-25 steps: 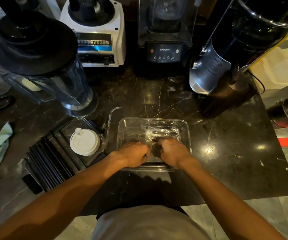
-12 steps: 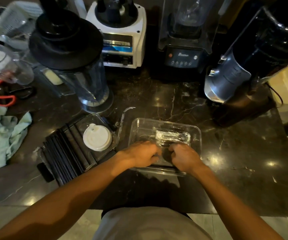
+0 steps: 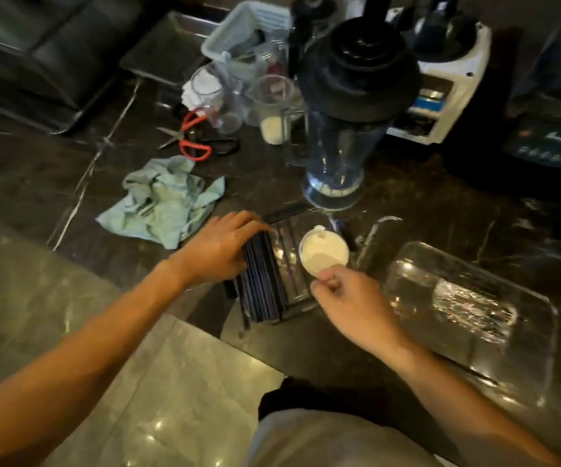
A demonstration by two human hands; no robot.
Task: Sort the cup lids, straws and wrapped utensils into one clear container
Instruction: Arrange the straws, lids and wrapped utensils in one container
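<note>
One head-worn view is given, looking down on a dark marble counter [image 3: 440, 224]. The clear container [image 3: 474, 318] serves as the landmark, at the right. Inside it, a shiny bundle of wrapped utensils [image 3: 471, 308] is already laid, so that part of the sorting is judged done.

Just left of the container, a white cup lid [image 3: 324, 252] is seen, and the right hand [image 3: 349, 298] is pinched at its near edge; motion blur makes it uncertain whether the lid is truly gripped or only touched. Farther left of the container, a bundle of dark straws [image 3: 262, 281] is lying on a smaller clear tray [image 3: 292, 230], and the left hand [image 3: 218, 251] is curled over the bundle's left side, fingers wrapped loosely around it. Lid and straws are judged still to be moved.

Behind the container, a tall blender jug [image 3: 339, 129] is standing, close to the path of the lid. Well left of the container, a crumpled pale green cloth [image 3: 164, 200] and red-handled scissors [image 3: 188, 136] are lying, and a measuring cup [image 3: 272, 109] is standing; none is blocking the short way across
</note>
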